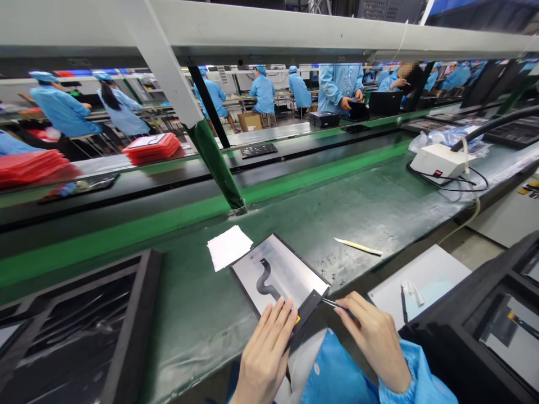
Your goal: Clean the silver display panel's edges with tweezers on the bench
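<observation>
A flat display panel (292,264) with a silvery back and a dark border lies tilted at the front edge of the green bench. A curved black flex cable (264,286) runs across its back, and a black strip (309,306) lines the near side. My left hand (269,348) rests over that near side with its fingers stretched out flat; its thumb is hidden. Pinched in my right hand (373,336) are thin metal tweezers (330,303), whose tips reach the panel's right corner at the black strip.
White paper sheets (229,247) and a pale-handled craft knife (357,247) lie on the bench (189,314). Black foam trays (138,336) flank me. A white box with a hose (438,163) stands right. A slanted post (214,163) rises ahead; co-workers (341,90) are beyond the line.
</observation>
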Available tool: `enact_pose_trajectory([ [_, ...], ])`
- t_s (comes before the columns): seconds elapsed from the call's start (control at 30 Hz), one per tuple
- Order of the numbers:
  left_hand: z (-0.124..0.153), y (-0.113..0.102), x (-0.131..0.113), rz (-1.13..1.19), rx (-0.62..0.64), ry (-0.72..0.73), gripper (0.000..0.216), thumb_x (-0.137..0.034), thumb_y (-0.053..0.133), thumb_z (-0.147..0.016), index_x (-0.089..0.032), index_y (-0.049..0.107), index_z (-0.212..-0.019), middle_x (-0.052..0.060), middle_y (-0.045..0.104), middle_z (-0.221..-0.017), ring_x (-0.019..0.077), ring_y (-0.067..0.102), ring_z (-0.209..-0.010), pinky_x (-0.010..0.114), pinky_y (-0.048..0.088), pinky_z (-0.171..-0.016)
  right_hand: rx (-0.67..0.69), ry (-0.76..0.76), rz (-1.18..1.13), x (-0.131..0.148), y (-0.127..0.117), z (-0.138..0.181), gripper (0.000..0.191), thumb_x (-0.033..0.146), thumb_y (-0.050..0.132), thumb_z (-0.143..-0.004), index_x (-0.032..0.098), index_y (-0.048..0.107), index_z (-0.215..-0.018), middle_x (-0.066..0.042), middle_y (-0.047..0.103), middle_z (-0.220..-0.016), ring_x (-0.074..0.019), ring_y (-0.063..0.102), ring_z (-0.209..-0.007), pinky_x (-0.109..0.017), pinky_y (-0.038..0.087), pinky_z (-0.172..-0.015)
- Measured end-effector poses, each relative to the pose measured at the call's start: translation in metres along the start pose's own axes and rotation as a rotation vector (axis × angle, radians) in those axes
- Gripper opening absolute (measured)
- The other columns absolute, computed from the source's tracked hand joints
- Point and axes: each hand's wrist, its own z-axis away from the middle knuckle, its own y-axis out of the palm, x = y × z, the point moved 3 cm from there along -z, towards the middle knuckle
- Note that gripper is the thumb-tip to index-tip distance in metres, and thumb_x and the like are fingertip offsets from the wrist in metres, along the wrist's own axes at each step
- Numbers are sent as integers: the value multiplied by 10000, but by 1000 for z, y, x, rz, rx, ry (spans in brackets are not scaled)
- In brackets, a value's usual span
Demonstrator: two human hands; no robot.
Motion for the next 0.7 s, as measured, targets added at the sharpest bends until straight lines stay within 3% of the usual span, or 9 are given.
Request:
enact_pose_trajectory([
  [0.3,7,6,0,19,1,-10,488,52,438,-900,-81,532,-1361,135,657,-1305,242,497,-1347,422,410,-1140,-11,-59,17,0,-1,-3,357,360,343,-1057,226,629,-890,2,656,-739,-140,686,-640,-237,440,-555],
  [0.7,9,8,-2,38,12,-20,511,56,446,-897,-81,507,-1386,146,643,-1321,253,482,-1360,433,416,-1131,17,-6,2,-8,5,3,305,353,374,-1048,232,626,-926,-8,671,-775,-146,682,-633,-236,447,-551],
])
